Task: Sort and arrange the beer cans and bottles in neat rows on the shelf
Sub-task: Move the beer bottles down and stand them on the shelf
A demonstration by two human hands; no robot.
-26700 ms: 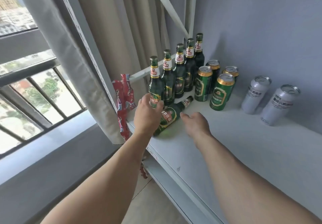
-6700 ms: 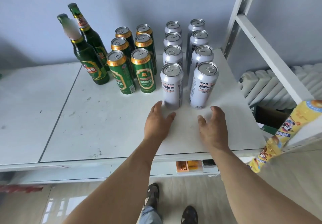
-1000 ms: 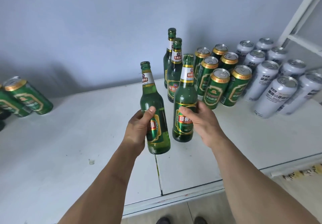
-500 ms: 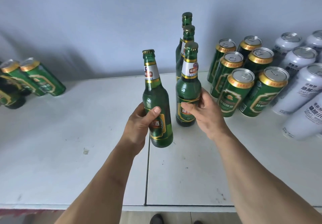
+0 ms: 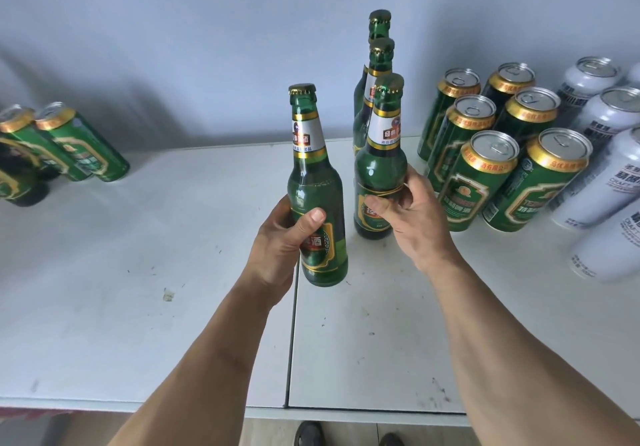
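Since half a second ago not much has shifted: both hands keep the same bottles, and the right one has set its bottle a touch closer in behind the row. Left hand (image 5: 280, 237) is wrapped around the body of a green glass beer bottle with a gold cap and red-gold label (image 5: 317, 203), thumb across the front label, holding it upright near the seam between the two panels of the white shelf (image 5: 138, 272); can't tell if its base is touching the surface or just above it. Right hand (image 5: 412, 217) grips a second green glass bottle (image 5: 379, 168) around its lower body, fingers curled on it, and that one stands at the front of a row, with two more green bottles (image 5: 379, 64) lined up straight behind it toward the grey-blue wall (image 5: 207, 29).

Just to the right of that row sit six green cans with gold rims (image 5: 485, 168), two columns of three, upright and tight together. Further right are tall white cans with dark lettering (image 5: 602, 126), cut off by the frame edge. Way over on the left, well apart from everything, there's a small cluster of green cans (image 5: 79, 144) leaning in the wide-angle view. Tips of dark shoes (image 5: 308, 433) show below the shelf edge.
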